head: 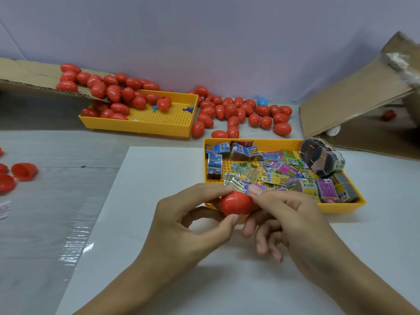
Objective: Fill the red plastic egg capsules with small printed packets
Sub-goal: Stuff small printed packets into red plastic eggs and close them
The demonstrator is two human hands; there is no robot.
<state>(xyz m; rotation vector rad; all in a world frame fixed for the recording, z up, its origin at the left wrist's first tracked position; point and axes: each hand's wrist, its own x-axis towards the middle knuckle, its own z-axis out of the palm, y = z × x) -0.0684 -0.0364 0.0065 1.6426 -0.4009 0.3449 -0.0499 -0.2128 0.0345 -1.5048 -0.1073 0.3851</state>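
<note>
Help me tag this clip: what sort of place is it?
Probably a small hand-packing workstation: loose red plastic egg capsules heaped on the table, a yellow plastic tray of small printed packets, and opened brown cardboard boxes.

bright even light, soft shadows, glare on plastic sheet [75,244], blurred curved edges

Both forearms reach in from the bottom edge, hands meeting mid-frame. Left hand [181,214] pinches a red egg capsule [236,203] between thumb and forefinger. Right hand [293,214] pinches its other end, lower fingers curled loosely underneath.
</note>
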